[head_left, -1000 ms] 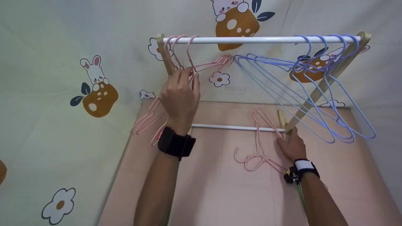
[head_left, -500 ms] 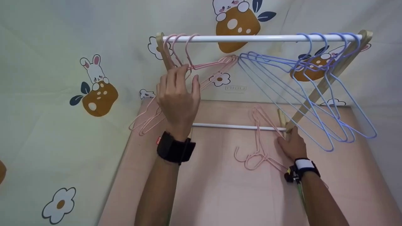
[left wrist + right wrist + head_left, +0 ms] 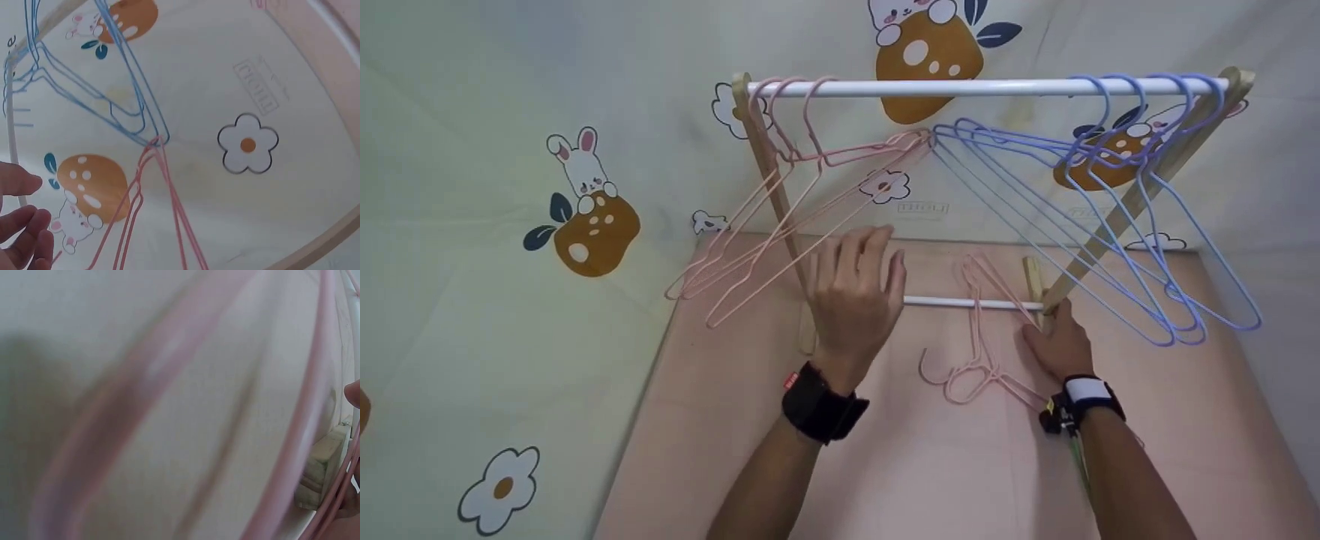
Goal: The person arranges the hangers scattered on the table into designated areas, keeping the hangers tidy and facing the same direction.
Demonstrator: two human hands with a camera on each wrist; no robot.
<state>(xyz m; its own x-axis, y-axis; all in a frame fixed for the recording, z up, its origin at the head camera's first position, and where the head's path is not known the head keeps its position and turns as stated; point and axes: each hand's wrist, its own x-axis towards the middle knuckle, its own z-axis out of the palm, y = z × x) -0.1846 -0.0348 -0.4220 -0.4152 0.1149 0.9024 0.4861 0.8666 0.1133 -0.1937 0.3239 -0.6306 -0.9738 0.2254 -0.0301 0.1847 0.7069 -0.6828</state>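
Observation:
My left hand (image 3: 855,296) hovers empty in front of the clothes rack, fingers slightly bent and apart. In the left wrist view its thumb and fingertips (image 3: 23,181) show at the left edge with nothing between them. My right hand (image 3: 1063,346) grips the foot of the rack's right wooden leg (image 3: 1110,217). Three pink hangers (image 3: 808,124) hang at the left end of the white top rod (image 3: 960,88). Several blue hangers (image 3: 1107,112) hang at the right end. Loose pink hangers (image 3: 976,330) lie beside my right hand; their wires (image 3: 135,394) blur large in the right wrist view.
A white lower bar (image 3: 960,303) joins the rack's legs near the pink surface (image 3: 930,465). Behind stands a pale backdrop (image 3: 675,90) printed with rabbits, brown fruit and flowers. The pink and blue hangers' inner ends meet near the rack's middle.
My left hand has let go of the third pink hanger and moved down and right, away from the rod. My right hand stays on the rack's leg.

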